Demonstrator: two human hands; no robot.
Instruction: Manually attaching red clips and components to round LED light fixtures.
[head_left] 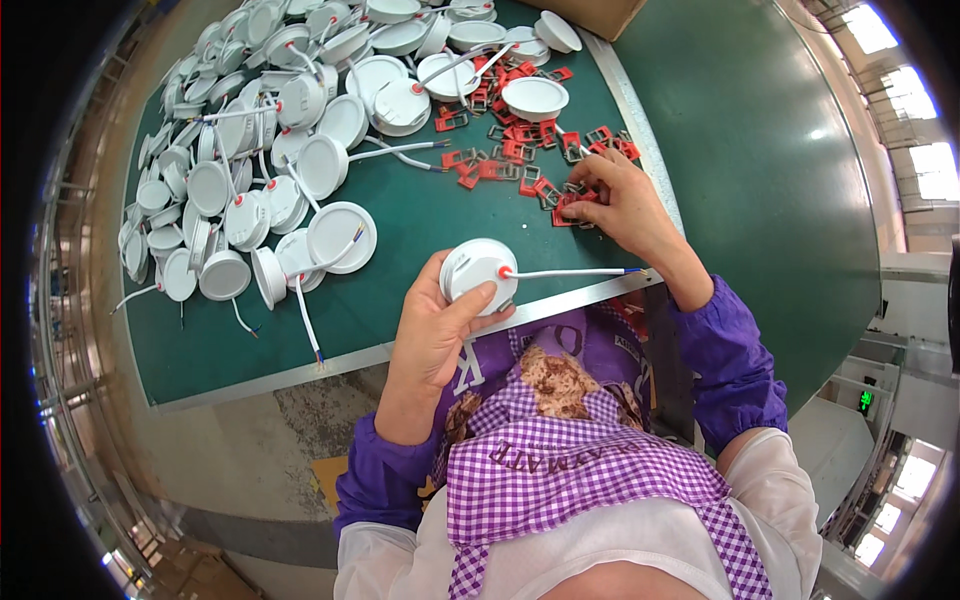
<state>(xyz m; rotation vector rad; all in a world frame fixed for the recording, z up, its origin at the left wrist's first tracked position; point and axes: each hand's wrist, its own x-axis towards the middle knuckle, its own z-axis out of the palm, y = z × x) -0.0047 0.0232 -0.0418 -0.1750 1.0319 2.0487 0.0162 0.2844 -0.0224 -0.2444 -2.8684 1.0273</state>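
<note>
the left hand (422,322) holds a white disc (474,262) just above the near edge of the green table (420,205), thumb across its face and the other fingers mostly hidden beneath. the right hand (628,205), to the right and farther off, has thumb and forefinger brought close together at the near end of the scattered red clips (518,150); whether it grips one cannot be told, as the fingers cover the spot. many clips overlap, so single ones are hard to make out.

the disc is smooth and round, with a pale cable (575,273) running right from a red plug to thin coloured wire ends. the clips are small, square-cornered frames, partly red, partly bare metal. more white discs (208,188) heap on the far left, overlapping, some with cables. a metal strip (570,300) trims the table.

at the far edge a brown cardboard box (588,14) is cut off, its contents unseen.
</note>
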